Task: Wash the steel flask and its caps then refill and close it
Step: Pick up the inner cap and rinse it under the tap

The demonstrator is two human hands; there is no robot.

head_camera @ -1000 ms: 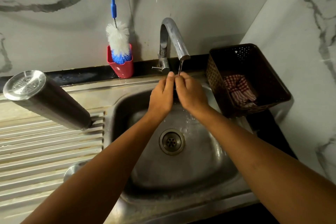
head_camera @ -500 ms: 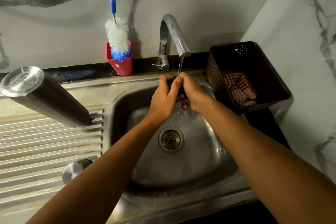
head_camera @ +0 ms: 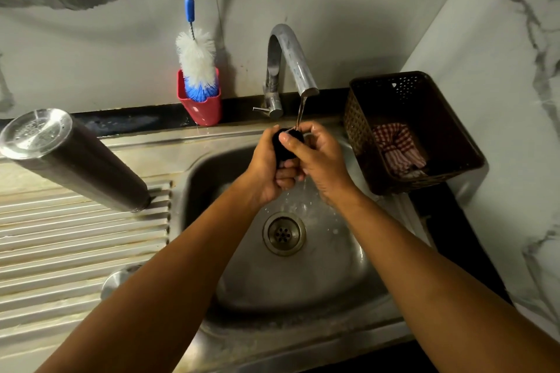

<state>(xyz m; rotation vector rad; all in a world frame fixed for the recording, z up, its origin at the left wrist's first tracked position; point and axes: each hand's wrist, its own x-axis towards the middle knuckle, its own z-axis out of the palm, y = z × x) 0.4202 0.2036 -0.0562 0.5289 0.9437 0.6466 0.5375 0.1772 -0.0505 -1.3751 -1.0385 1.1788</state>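
- You are holding the small black round cap with both hands under the thin stream from the curved steel tap, above the steel sink basin. Your left hand is curling its fingers round it from below, and your right hand is pinching it with the thumb laid across the top.
- The cap is probably feeling light and stiff, but wet it is likely getting slippery, so gripping it by the rim is looking safest over the drain.
- It is showing as dull black and rounded; your fingers are hiding any thread or seal.
- The tall dark-bodied steel flask is standing mouth-down on the ribbed steel counter, well apart to the left. It is looking smooth and likely heavier, so taking it round the middle is looking wise.
- A shiny round steel cap is lying on the counter beside your left forearm.
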